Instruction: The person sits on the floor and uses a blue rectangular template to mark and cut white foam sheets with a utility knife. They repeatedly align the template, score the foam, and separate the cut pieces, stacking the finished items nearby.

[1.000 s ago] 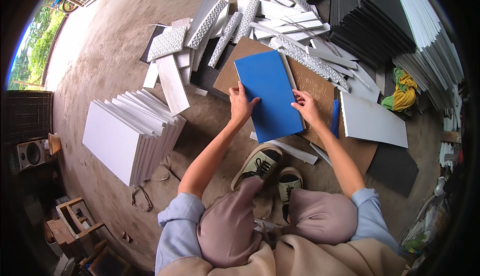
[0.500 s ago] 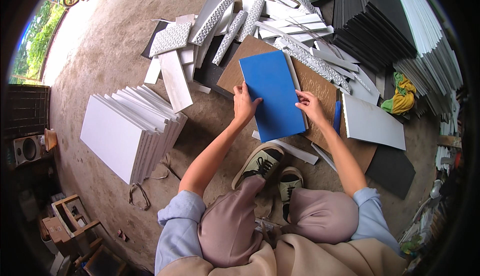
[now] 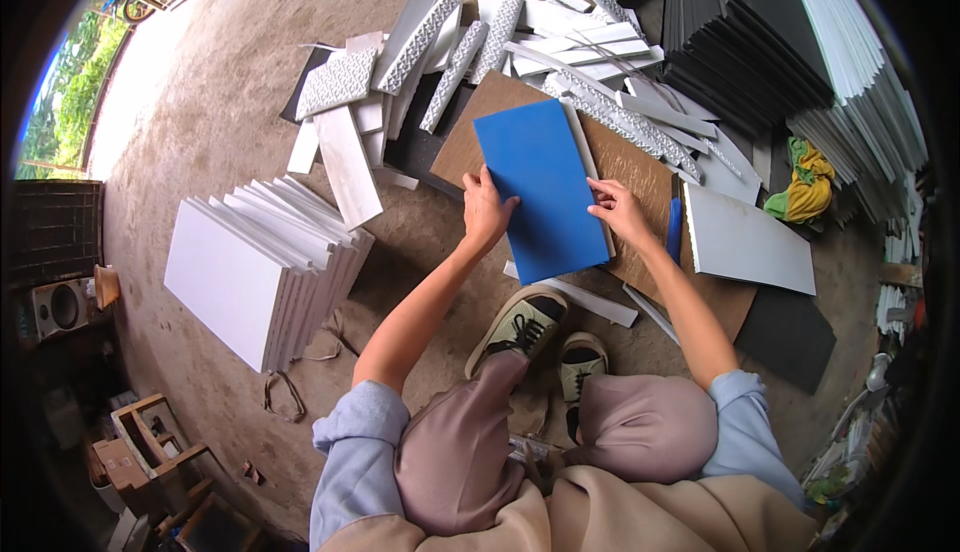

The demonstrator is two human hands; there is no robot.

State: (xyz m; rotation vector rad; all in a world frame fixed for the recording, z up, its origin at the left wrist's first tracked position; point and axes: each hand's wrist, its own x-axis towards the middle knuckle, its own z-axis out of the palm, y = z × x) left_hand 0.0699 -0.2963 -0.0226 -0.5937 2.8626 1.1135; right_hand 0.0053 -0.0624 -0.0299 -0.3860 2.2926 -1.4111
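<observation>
A flat blue board (image 3: 545, 192) lies tilted in front of me over a brown wooden board (image 3: 648, 182). My left hand (image 3: 486, 212) grips its left edge, thumb on the top face and fingers wrapped over the side. At the opposite edge my right hand (image 3: 622, 212) pinches the board between thumb and fingers. A thin white edge (image 3: 584, 144) of another board shows beneath its right side. Right of my right hand lies a slim blue object (image 3: 675, 232), its kind unclear, beside a white panel (image 3: 752, 244).
White panels (image 3: 225, 282) stand stacked at the left. White offcuts and textured strips (image 3: 440, 37) pile up at the back. Tall black sheets (image 3: 740, 42) rise at back right, near a yellow-green cloth (image 3: 803, 182). A dark board (image 3: 790, 340) lies right of my knee.
The view has shifted slightly. Both hands keep their hold on the blue board, which stays in nearly the same place.
</observation>
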